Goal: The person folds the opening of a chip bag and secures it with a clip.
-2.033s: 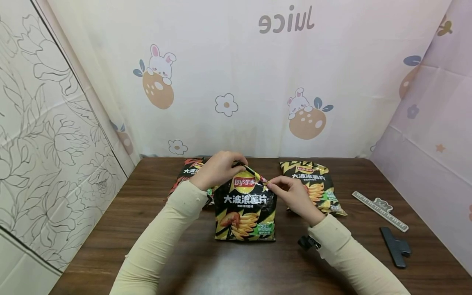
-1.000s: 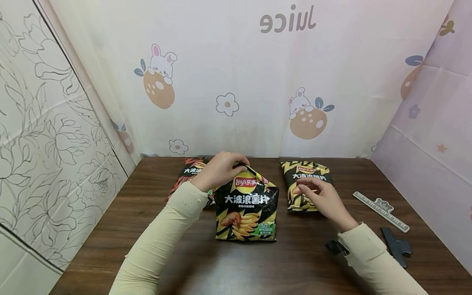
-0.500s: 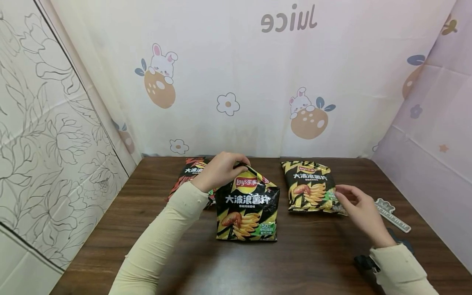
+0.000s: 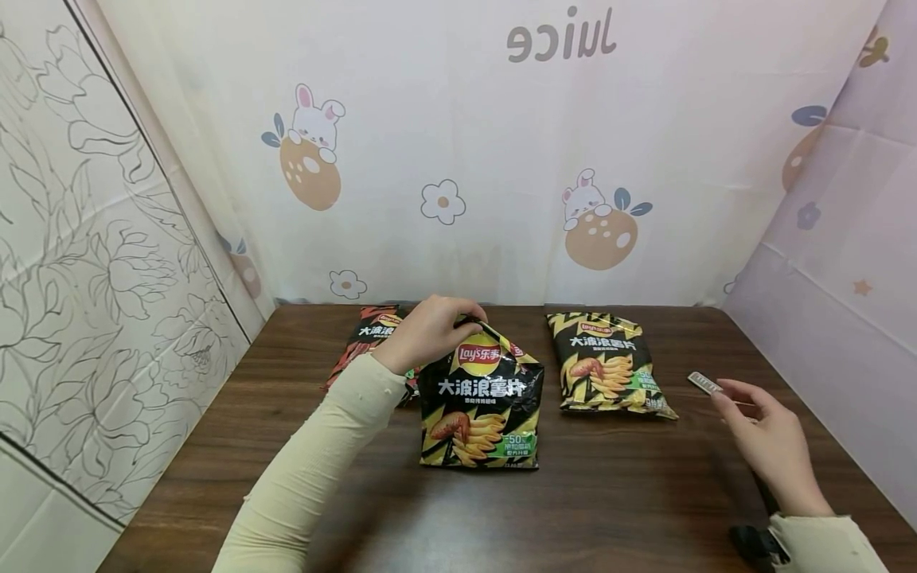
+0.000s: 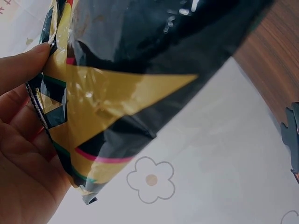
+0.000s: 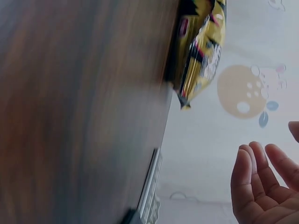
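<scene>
My left hand [image 4: 432, 333] pinches the folded top of a black and yellow bag of potato chips [image 4: 478, 414], which stands upright on the table. In the left wrist view, the thumb and curled fingers [image 5: 23, 70] grip the edge of the bag [image 5: 131, 88]. Over at the right, my right hand [image 4: 774, 446] hovers above a white bag clip [image 4: 702, 383] and hides most of it in the head view. From the right wrist, the fingers look loosely bent and hold nothing; the clip [image 6: 149, 186] lies apart from them on the table.
A second black and yellow chip bag [image 4: 609, 366] lies at the back right. Behind my left hand is a red and black chip bag [image 4: 365, 338], partly hidden. Under the right wrist, a black bag clip [image 4: 765, 489] is mostly covered. A printed curtain [image 4: 501, 159] hangs behind the wooden table [image 4: 573, 493].
My right hand has let go of the bag's folded top corner and moved right, past the second chip bag, to above the white clip. My left hand has kept its grip on the bag.
</scene>
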